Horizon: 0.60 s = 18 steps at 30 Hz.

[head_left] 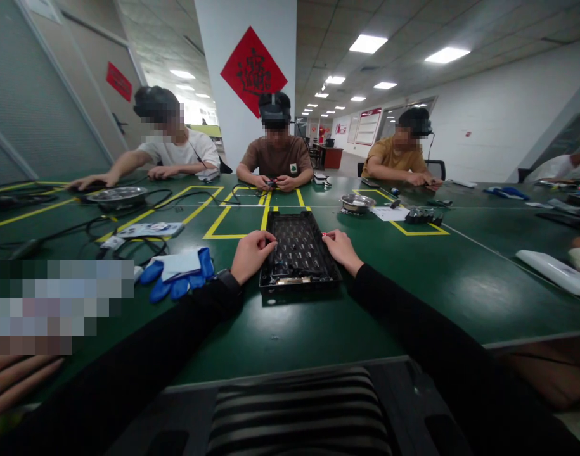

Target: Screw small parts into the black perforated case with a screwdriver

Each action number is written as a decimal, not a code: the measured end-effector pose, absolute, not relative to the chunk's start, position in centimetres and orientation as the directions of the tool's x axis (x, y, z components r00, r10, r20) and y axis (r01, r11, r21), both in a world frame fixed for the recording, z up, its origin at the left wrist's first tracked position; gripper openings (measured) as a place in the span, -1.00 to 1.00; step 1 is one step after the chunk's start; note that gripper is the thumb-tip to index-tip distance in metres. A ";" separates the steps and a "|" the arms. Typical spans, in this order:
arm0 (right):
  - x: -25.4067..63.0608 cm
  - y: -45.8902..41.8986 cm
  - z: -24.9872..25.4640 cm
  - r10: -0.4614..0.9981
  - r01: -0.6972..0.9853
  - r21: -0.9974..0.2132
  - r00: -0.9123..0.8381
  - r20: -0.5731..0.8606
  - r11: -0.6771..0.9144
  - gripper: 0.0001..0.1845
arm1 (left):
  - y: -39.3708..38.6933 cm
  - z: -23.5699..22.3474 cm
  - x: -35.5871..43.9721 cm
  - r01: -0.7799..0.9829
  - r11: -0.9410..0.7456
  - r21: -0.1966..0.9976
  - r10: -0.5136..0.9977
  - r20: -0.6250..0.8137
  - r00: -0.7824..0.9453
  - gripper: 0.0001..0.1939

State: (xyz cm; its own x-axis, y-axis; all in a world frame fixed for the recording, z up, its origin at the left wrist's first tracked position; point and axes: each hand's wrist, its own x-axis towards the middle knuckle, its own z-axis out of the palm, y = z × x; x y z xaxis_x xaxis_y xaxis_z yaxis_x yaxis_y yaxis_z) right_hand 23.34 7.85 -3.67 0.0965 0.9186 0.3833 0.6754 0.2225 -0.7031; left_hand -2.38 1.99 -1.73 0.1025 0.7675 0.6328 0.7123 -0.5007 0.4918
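A shallow black rectangular plastic case (299, 288) lies on the green table in front of me, its long side pointing away. Rows of small light marks or parts show on its dark inner face (294, 244); they are too small to name. A pale metallic strip (293, 280) sits near its front end. My left hand (251, 256) is closed at the left rim, thumb and fingertips pressed together. At the right rim my right hand (343, 250) is closed in a pinch. A tiny red spot (324, 235) shows at its fingertips; what it is I cannot make out.
Blue-and-white gloves (178, 272) lie left of the case, near black cables (142, 244). Metal bowls (357, 202) and small black parts (423, 216) stand farther off. A white elongated object (556, 272) lies right. Several people wearing headsets sit around the table.
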 end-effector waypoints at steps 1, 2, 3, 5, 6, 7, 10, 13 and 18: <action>23.3 7.7 -3.5 0.913 0.687 -0.691 0.102 0.395 0.222 -0.77 | 2.0 -1.7 -2.4 0.710 -0.504 0.492 0.763 0.638 0.101 -0.84; 23.2 7.4 -3.2 0.900 0.697 -0.678 0.110 0.421 0.232 -0.75 | 2.0 -1.6 -2.4 0.709 -0.506 0.492 0.761 0.641 0.098 -0.84; 23.1 7.0 -2.8 0.878 0.705 -0.660 0.114 0.466 0.259 -0.74 | 2.0 -1.6 -2.4 0.708 -0.507 0.493 0.759 0.644 0.095 -0.83; 22.7 5.9 -1.6 0.801 0.707 -0.601 0.083 0.593 0.372 -0.73 | 1.9 -1.2 -2.3 0.702 -0.511 0.496 0.756 0.648 0.092 -0.83; 22.5 5.2 -0.8 0.751 0.693 -0.560 0.039 0.659 0.455 -0.74 | 1.7 -1.0 -2.3 0.696 -0.519 0.496 0.753 0.651 0.097 -0.82; 22.2 4.5 -0.1 0.702 0.662 -0.515 -0.023 0.712 0.544 -0.76 | 1.5 -0.7 -2.2 0.688 -0.531 0.494 0.748 0.655 0.106 -0.82; 21.0 2.2 2.0 0.591 0.513 -0.401 -0.283 0.755 0.758 -0.83 | 0.7 0.1 -1.5 0.657 -0.584 0.476 0.723 0.674 0.154 -0.84; 19.8 0.8 2.9 0.490 0.405 -0.302 -0.528 0.694 0.863 -0.82 | -0.1 0.5 -0.7 0.624 -0.634 0.458 0.701 0.681 0.212 -0.87; 19.2 0.5 2.2 0.417 0.366 -0.220 -0.645 0.640 0.904 -0.82 | -0.4 0.0 -0.2 0.536 -0.679 0.502 0.705 0.648 0.287 -0.87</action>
State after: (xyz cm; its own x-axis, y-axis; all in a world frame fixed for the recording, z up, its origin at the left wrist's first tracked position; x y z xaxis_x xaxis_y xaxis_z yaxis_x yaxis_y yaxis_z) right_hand 19.16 0.51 2.21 -0.6454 0.4170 0.6399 0.3658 0.9042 -0.2203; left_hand -0.18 -0.37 -0.03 0.2867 0.7052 0.6484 0.5361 -0.6791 0.5015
